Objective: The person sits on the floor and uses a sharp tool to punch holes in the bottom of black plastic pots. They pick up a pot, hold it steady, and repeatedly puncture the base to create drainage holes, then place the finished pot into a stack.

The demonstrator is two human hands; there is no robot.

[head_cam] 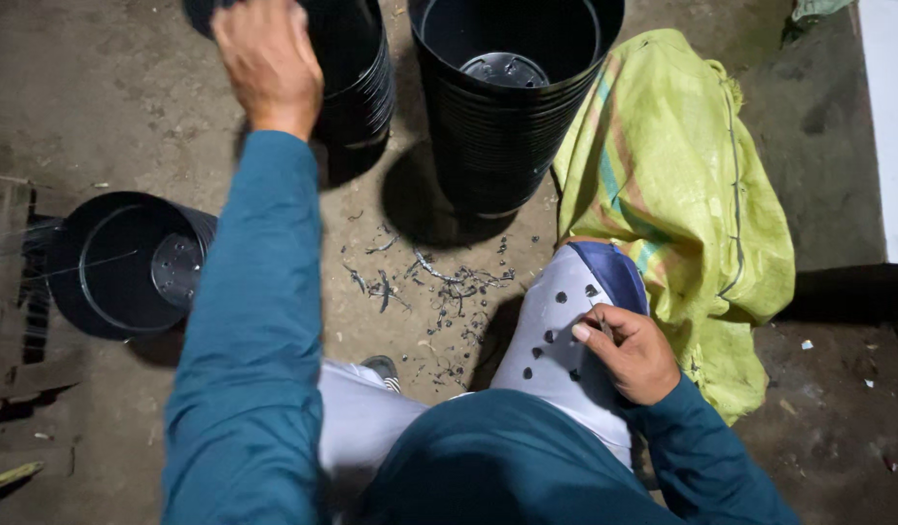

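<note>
My left hand (266, 60) reaches forward onto the rim of a stack of black plastic pots (356, 87) at the top of the head view, fingers curled over the edge. My right hand (626, 352) rests on my right knee, closed around a small thin tool whose tip shows by the thumb. Small black plastic bits lie on my grey trouser leg (556, 335). A second, taller stack of black pots (512, 107) stands just right of the first. A single black pot (128, 262) lies on its side at the left.
A yellow-green woven sack (677, 194) lies crumpled at the right beside my knee. Black plastic shavings (434, 287) litter the concrete floor between my legs. Wooden slats (11, 292) sit at the far left. A white wall edge (891, 126) is at the right.
</note>
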